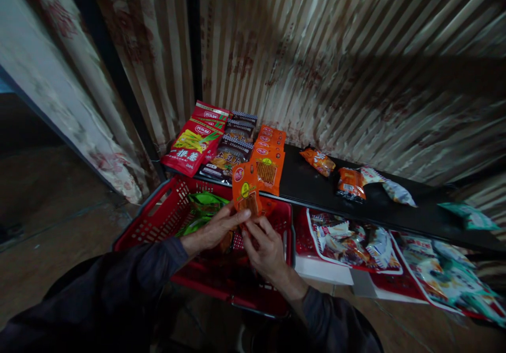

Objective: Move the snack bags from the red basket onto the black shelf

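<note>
A flat, rectangular orange plastic snack packet (245, 187) is held over the red perforated plastic basket (148, 229), near the front edge of the long black shelf (306, 182). Its long axis runs away from the person, nearly in line with the forearms, the top end pointing towards the shelf and leaning slightly left; the printed front faces the person. That front carries a round red emblem near the top, a yellow oval below it and brown strips lower down (printed or seen through a window, I cannot tell). The left hand (220, 227) pinches the packet's lower left part, thumb across the front and fingers mostly hidden behind; the right hand (265, 246) has its fingers bunched at the lower right end, their exact grip unclear. Just beyond, overlapping matching orange packets (266, 169) lie on the shelf, beside dark brown chequer-edged packets (226, 159). Bright green packets (203, 208) lie inside the basket.
</note>
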`<action>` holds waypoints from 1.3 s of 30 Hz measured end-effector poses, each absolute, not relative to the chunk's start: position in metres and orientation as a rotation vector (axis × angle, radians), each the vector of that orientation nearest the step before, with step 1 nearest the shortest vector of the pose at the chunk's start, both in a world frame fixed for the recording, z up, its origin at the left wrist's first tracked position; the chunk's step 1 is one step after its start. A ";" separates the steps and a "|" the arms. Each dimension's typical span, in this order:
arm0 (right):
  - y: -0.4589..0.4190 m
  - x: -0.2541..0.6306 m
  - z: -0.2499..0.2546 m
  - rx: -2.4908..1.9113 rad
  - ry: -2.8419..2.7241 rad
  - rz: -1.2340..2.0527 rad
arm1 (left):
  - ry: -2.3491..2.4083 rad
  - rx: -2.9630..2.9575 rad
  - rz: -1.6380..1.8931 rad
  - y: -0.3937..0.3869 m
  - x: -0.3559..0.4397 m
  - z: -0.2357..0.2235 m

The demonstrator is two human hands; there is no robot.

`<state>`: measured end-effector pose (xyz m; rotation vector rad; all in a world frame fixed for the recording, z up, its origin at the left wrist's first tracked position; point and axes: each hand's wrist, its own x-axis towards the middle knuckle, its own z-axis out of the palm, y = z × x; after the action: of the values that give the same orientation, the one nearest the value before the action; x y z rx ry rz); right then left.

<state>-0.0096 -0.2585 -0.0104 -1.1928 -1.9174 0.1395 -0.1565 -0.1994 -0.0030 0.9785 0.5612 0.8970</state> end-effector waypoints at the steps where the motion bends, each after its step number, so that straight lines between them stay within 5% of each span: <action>1: -0.259 -0.011 -0.013 -1.202 -1.948 0.140 | 0.595 0.958 0.893 -0.200 -0.156 -0.004; 15: -0.260 -0.018 -0.015 -1.179 -2.057 0.344 | 0.683 0.616 0.973 -0.190 -0.155 -0.006; 27: -0.224 0.030 -0.006 -1.343 -1.089 0.785 | 0.605 0.556 0.763 -0.194 -0.159 -0.003; 39: -0.221 0.026 0.001 -1.127 -0.705 1.179 | 0.561 0.608 0.593 -0.197 -0.159 0.001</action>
<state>0.0262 -0.2205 0.0005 -1.1271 -0.7050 1.1791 -0.1591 -0.1966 0.0015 0.6082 0.5610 0.5926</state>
